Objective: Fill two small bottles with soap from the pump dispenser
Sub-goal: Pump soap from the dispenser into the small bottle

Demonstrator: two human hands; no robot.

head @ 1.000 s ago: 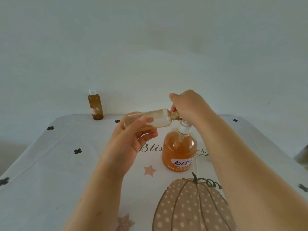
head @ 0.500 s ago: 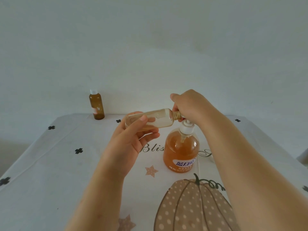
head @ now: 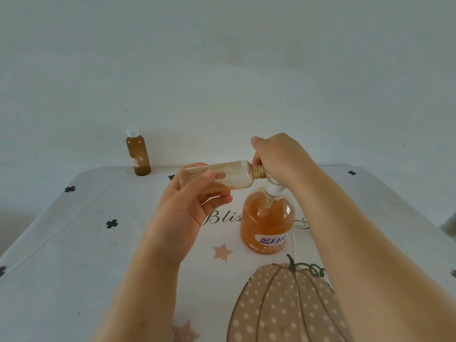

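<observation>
The bench (head: 74, 243) in front of you wears a pale cloth with a pumpkin print at 5 o'clock. The orange pump dispenser (head: 267, 223) stands upright just beyond the pumpkin. Your right hand (head: 278, 156) curls down over its pump head. Your left hand (head: 187, 208), at 9 o'clock from the pump, grips the clear small bottle (head: 229, 176), held nearly level with its open neck at the spout. A capped brown bottle (head: 138, 154) stands at 10 o'clock on the far edge.
</observation>
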